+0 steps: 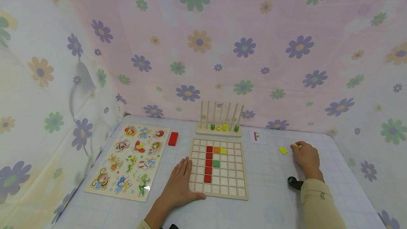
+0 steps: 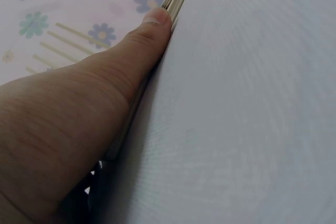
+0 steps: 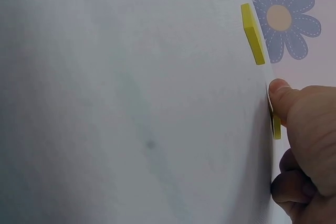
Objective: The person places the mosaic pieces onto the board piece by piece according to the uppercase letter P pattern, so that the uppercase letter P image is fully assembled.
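A wooden grid board (image 1: pixel 224 197) lies in the middle of the table, with a column of red tiles (image 1: pixel 208 163), an orange tile (image 1: pixel 217 150), a yellow piece (image 1: pixel 224 150) and a green tile (image 1: pixel 216 164) in its cells. My left hand (image 1: pixel 181 186) rests at its left front corner, fingers straight along the left side and thumb on the front edge. On the right, my right hand (image 1: pixel 306 156) pinches a yellow tile (image 3: pixel 276 128) at the tabletop; the hand partly covers it. Another yellow tile (image 1: pixel 283 150) lies just left of those fingertips.
An insect puzzle board (image 1: pixel 152 186) lies on the left, with a red block (image 1: pixel 173 139) beside it. Behind the grid stands a wooden peg rack (image 1: pixel 203 130) with green and yellow beads. A pattern card (image 1: pixel 257 137) lies at the back right. Flowered cloth walls enclose the table.
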### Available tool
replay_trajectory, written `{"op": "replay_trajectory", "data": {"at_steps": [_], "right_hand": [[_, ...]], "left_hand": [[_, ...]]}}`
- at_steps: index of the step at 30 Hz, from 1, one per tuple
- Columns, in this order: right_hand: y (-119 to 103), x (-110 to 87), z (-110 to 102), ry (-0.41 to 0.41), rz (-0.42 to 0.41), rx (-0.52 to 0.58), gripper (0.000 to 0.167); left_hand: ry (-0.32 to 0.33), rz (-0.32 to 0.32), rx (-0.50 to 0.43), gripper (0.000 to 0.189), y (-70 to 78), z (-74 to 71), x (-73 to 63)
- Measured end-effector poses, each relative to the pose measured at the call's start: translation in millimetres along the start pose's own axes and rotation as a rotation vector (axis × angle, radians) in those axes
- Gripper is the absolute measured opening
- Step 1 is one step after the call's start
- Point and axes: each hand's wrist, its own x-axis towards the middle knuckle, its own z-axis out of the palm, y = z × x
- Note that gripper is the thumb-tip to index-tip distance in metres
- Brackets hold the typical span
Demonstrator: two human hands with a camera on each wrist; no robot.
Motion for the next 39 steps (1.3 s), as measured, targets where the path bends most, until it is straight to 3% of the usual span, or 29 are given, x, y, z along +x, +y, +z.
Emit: {"op": "replay_trajectory", "data": {"at_steps": [6, 26, 39], "right_hand": [[0.3, -3.2, -0.6, 0.002, -0.022, 0.001, 0.051], [-29.9, -35.4, -8.5, 0.072, -0.265, 0.044, 0.050], [-58.2, -66.0, -7.9, 0.030, -0.338, 0.067, 0.041]], "left_hand": [[0.003, 0.008, 0.007, 0.138, 0.3, -2.0, 0.2], [0.002, 0.005, -0.011, 0.138, 1.0, -0.2, -2.2], [0.003, 0.002, -0.008, 0.138, 0.6, 1.0, -1.8]]}}
